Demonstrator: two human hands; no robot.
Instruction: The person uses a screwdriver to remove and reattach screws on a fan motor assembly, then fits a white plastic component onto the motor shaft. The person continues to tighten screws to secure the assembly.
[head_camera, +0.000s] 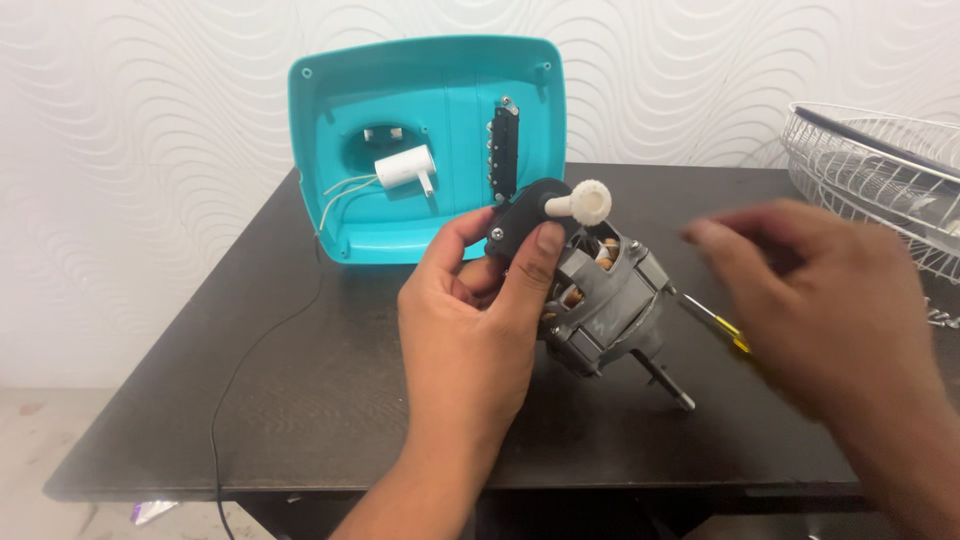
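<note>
1. The left hand (470, 330) holds a fan motor (600, 300) lifted off the dark table (330, 380). Its fingers (545, 245) are clamped on the black gearbox (520, 225) at the motor's rear end, thumb on one side and forefinger on the other. The grip looks chosen to keep the metal body clear and turned toward the other hand.

2. The motor is tilted. Its shaft (665, 380) points down and toward the person's right, with the tip near the table. A white knob (585, 203) stands up from the gearbox. Copper windings show through gaps in the grey housing.

3. The right hand (820, 300) is blurred with motion, just right of the motor. A screwdriver (715, 322) with a yellow and black handle emerges from under it, tip toward the motor housing. The fingers appear curled over the handle, but the blur hides how firm the grasp is.

4. A teal plastic housing (440, 140) stands on edge at the back of the table, open side facing the camera. That leaves its inside in view: a white cylindrical capacitor (405, 167) with thin white leads, and a black switch strip (503, 150).

5. A black cord (250, 370) runs from the housing over the table's left front edge.

6. A white wire fan guard (880, 170) lies at the far right of the table, well apart from the hands.
</note>
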